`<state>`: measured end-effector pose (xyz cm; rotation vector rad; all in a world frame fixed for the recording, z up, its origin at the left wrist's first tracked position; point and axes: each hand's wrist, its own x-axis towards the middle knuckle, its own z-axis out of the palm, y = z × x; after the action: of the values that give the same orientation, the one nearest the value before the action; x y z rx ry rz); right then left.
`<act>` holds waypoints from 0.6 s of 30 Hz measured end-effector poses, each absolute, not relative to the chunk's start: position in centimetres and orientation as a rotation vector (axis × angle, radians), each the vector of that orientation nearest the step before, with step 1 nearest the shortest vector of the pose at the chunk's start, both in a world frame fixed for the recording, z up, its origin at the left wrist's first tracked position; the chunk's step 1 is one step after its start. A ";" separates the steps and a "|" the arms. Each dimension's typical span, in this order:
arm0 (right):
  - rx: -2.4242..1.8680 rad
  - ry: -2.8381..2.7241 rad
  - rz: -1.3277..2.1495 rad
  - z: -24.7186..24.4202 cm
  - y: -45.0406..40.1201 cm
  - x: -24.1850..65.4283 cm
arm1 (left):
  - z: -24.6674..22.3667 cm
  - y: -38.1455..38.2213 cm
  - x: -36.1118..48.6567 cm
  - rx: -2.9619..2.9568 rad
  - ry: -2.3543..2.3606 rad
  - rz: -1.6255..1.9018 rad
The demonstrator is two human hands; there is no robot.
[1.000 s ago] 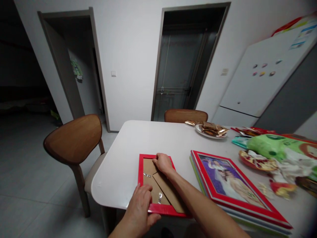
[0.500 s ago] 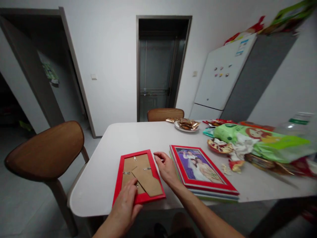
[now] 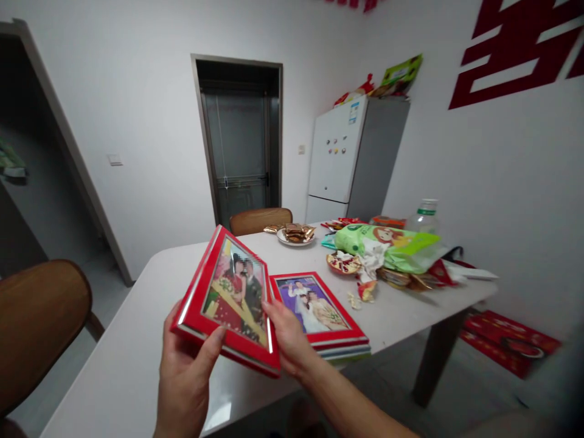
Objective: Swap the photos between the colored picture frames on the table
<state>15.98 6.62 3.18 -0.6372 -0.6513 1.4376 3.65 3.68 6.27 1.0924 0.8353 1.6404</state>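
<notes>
A red picture frame is held up off the table, tilted, with its photo of two people facing me. My left hand grips its lower left corner, thumb on the front and fingers behind. On its right edge my right hand is closed, the fingers partly hidden behind the frame. Just to the right lies a stack of picture frames; the top one is red and shows a couple, one in a white dress.
On the white table are a plate of wrapped snacks, a green bag, a piece of opened pomegranate, crumpled tissue and a clear jar. Wooden chairs stand at the left and far side.
The red frame, back side up on the table before, is now lifted and turned to show its photo. Both hands hold it now. The view has swung right.
</notes>
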 end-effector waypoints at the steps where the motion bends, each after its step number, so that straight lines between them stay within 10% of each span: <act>1: -0.725 -0.691 1.391 3.8 6.9 18.4 | 6.4 4.1 4.5 1.100 0.820 1.607; 18: -1.541 -1.155 1.009 -1.2 7.1 36.1 | -3.7 5.1 12.6 1.463 0.923 1.044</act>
<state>36.11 7.08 -1.23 -1.5411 -1.1552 1.0089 12.63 5.11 -3.67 1.4629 0.9226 1.0439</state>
